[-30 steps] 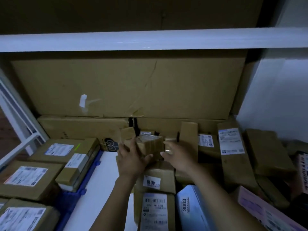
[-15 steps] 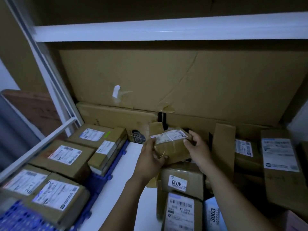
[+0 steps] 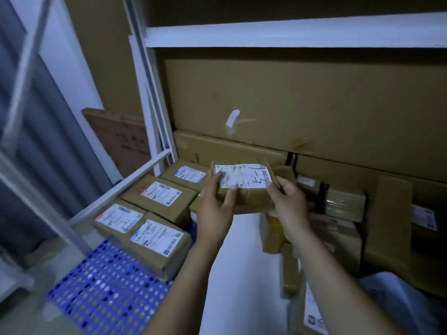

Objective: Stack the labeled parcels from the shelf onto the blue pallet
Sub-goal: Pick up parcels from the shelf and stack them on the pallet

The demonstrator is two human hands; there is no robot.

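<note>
While aloft, parcel [image 3: 249,189] between 2 grips [image 3: 214,209] [image 3: 287,204]

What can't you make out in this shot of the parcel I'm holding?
Head view only.
The held parcel: label print too small and blurred to read; its ends are covered by the left hand and right hand.
The blue pallet: near part cut off by the bottom edge, far part under the stacked parcels.
The shelf parcels: dim, count unclear, cut off by the right edge.
</note>
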